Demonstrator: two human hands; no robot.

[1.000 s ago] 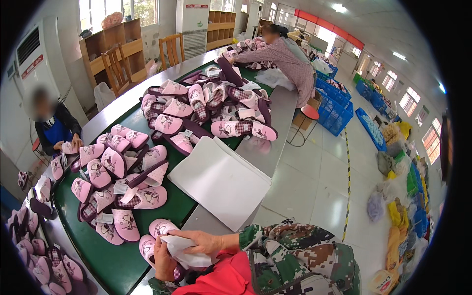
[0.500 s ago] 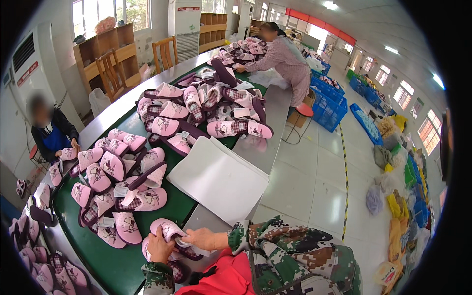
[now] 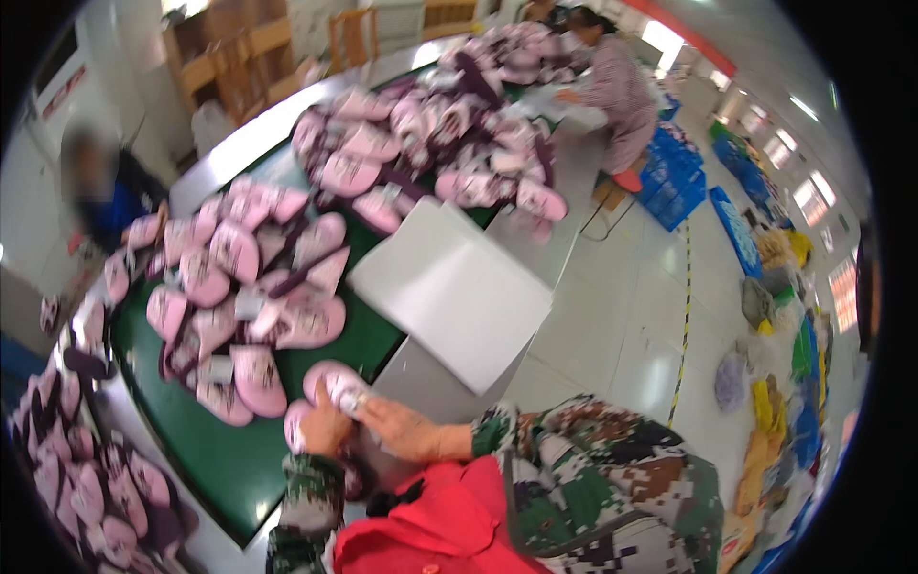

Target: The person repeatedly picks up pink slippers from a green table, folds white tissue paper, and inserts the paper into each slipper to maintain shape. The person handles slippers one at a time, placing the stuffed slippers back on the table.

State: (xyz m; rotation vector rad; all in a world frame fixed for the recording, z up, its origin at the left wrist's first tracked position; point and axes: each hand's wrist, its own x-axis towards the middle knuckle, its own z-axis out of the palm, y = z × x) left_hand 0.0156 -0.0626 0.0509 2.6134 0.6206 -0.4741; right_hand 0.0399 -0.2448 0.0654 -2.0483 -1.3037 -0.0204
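Observation:
At the near edge of the green-topped table, a pair of pink slippers with dark plum soles lies in front of me. My left hand is closed on the near side of the upper pink slipper, its index finger reaching up along the slipper. From the right, my right hand holds the same slipper's open end, thumb and fingers together at a white patch that is too blurred to make out. Partly behind my left hand shows the other pink slipper.
Heaped slippers cover the table beyond my hands, with white sheets stacked to the right. More slippers fill the lower left. One person sits at left; another leans over the far end near blue crates.
The whole view has shifted, so the table and piles sit higher and farther right. Both my hands stay at the slipper. The person at the far end has straightened up somewhat.

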